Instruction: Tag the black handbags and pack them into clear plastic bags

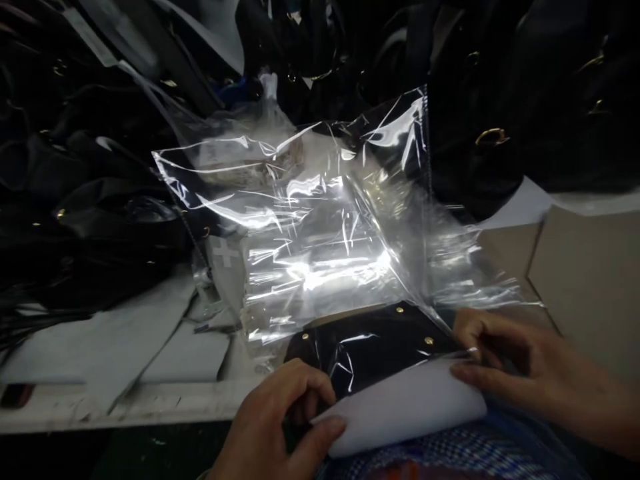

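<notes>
A large clear plastic bag (320,233) stands out in front of me, its shiny film creased and glaring. At its near end lies a black item with gold-coloured studs (370,343), seen through the film. A curved white sheet (410,407) sits against the near side of the black item. My left hand (285,420) is closed at the left corner, thumb on the white sheet and fingers curled by the film. At the right corner, my right hand (520,373) pinches the bag's edge, with its thumb against the sheet.
Black goods with gold-coloured rings (493,137) are heaped along the back and left. More clear bags (465,267) lie beneath and behind. Pale sheets (100,340) cover the left of the white-edged table (165,407). Brown cardboard (590,273) is at right.
</notes>
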The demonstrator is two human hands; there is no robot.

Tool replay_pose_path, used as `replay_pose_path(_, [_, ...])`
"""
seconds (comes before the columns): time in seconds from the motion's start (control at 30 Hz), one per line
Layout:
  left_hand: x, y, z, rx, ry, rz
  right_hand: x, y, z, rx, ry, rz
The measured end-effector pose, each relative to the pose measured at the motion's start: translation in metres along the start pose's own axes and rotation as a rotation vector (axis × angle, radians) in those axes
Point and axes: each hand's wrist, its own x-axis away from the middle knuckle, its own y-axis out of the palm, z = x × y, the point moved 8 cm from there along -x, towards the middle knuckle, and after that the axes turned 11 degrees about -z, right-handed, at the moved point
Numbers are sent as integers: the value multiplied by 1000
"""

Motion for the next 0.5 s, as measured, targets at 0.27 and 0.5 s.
replay_pose_path(0.27, [2,-6,-4,145,37,-19,-8,3,3,-253,5,-199])
replay_pose_path(0.5, [-6,-9,-11,52,70,-37,-13,-3,-7,-254,1,-225])
